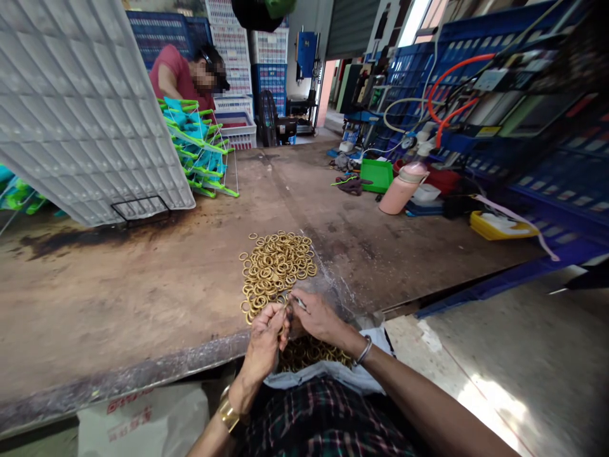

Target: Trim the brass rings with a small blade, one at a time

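Both hands, left hand [264, 339] and right hand [318, 315], pinch one brass ring [287, 312] together at the worktop [143, 298] edge, close to the ring pile [276, 266] for easy reach.

A small factory workshop: stacked plastic crates [269, 70] against the far wall, a worn wooden workbench [143, 279] (stained dark near its left edge), hoses and machinery [457, 95] along its right side.

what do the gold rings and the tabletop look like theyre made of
Rings: probably brass or brass-plated metal, going by the yellow-gold colour and dull shine. Tabletop: looks like worn wood or board, brown and matt, with dark stains and scuffs; a clear plastic film seems to cover its near edge.
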Demonstrator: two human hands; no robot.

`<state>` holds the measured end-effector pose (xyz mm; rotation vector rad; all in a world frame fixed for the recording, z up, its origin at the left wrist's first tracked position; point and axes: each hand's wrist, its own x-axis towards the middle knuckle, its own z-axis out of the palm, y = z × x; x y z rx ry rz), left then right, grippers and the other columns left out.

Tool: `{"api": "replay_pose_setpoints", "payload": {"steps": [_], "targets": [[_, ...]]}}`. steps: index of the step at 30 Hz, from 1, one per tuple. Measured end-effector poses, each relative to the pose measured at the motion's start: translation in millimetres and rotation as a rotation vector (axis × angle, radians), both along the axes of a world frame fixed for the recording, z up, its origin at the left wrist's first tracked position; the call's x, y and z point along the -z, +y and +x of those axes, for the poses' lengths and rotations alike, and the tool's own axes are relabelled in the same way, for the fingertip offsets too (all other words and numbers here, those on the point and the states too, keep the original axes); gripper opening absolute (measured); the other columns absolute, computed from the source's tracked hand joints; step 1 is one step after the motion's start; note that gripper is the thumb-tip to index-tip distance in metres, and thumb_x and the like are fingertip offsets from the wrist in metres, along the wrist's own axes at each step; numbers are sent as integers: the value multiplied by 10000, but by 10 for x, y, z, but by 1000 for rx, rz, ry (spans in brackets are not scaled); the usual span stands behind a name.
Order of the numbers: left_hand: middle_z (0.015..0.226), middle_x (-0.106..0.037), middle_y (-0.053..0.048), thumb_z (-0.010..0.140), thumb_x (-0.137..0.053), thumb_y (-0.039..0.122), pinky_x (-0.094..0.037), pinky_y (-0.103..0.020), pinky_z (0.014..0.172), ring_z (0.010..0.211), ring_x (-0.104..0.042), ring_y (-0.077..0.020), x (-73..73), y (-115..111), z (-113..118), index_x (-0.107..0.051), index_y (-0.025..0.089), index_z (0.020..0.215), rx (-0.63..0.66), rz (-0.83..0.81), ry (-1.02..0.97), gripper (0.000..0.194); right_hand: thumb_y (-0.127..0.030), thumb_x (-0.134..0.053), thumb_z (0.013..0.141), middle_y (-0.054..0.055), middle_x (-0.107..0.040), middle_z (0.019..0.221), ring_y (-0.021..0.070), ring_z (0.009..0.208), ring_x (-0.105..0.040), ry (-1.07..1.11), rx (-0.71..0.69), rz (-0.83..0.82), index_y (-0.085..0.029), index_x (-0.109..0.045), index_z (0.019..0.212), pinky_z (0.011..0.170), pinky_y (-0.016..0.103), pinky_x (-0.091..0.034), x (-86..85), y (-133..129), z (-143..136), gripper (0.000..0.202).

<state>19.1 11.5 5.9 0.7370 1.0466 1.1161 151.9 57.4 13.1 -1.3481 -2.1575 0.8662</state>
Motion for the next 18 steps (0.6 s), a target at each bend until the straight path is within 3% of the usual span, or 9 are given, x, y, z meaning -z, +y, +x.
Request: {"api": "replay_pose_setpoints", "payload": {"steps": [6,13,18], "targets": [[559,-432,68,757,-541,463,-279,-148,359,395,-331,-36,22,-23,-1,-479,175,728,11,62,92,296,-116,-443,738,25,-587,719,130,620,-495,-312,-108,145,-169,-517,885,562,239,-261,67,-96,38,173],[504,-413,76,759,-517,499,-274,-158,363,372,-314,-42,42,-18,-6,-460,182,686,14,88,151,330,-127,-420,751,58,-613,782,148,665,-537,-414,-130,96,-161,-508,907,578,252,-281,9,-107,-1,182],[470,-399,77,762,-528,476,-260,-164,375,374,-315,-45,-83,-79,-1,-468,183,670,67,114,216,313,-114,-392,775,76,-626,758,156,658,-549,-468,-95,54,-134,-526,945,565,252,-279,24,-48,53,218]]}}
